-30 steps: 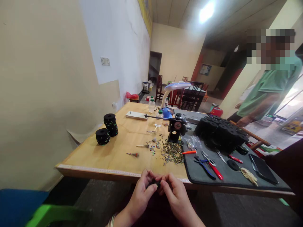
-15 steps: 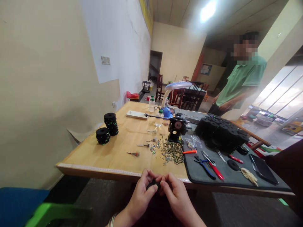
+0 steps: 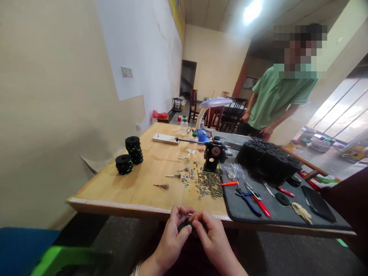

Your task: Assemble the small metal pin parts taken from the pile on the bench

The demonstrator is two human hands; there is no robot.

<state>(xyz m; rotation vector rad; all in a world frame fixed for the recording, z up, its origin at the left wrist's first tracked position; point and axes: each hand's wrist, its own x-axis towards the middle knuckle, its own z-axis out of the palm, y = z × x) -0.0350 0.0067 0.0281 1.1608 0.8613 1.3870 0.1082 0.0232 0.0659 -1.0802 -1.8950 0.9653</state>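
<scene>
Just off the table's front edge, my left hand (image 3: 176,232) curls closed around what looks like a black foam spool (image 3: 183,226), mostly covered by the fingers. A speck of green shows by its thumb. My right hand (image 3: 211,232) meets it from the other side, thumb and fingers pinched together against the spool; whatever fine thing it pinches is hidden. On the left of the table stand black foam spools (image 3: 124,165) dotted with green bits, some stacked. Ahead of my hands lie a scatter of small metallic pieces (image 3: 211,184) and several thin brush-like bundles (image 3: 161,186).
A black winding device (image 3: 214,157) with a long rod stands mid-table, near a desk lamp (image 3: 215,102). The grey mat (image 3: 235,211) carries blue-handled pliers (image 3: 250,203), a red-handled tool (image 3: 263,207) and a heap of black spools (image 3: 267,161). A person (image 3: 283,97) stands behind the table.
My right fingers have shifted slightly left, closer over the left hand. The person behind the table has turned and leaned toward it, arms now further apart.
</scene>
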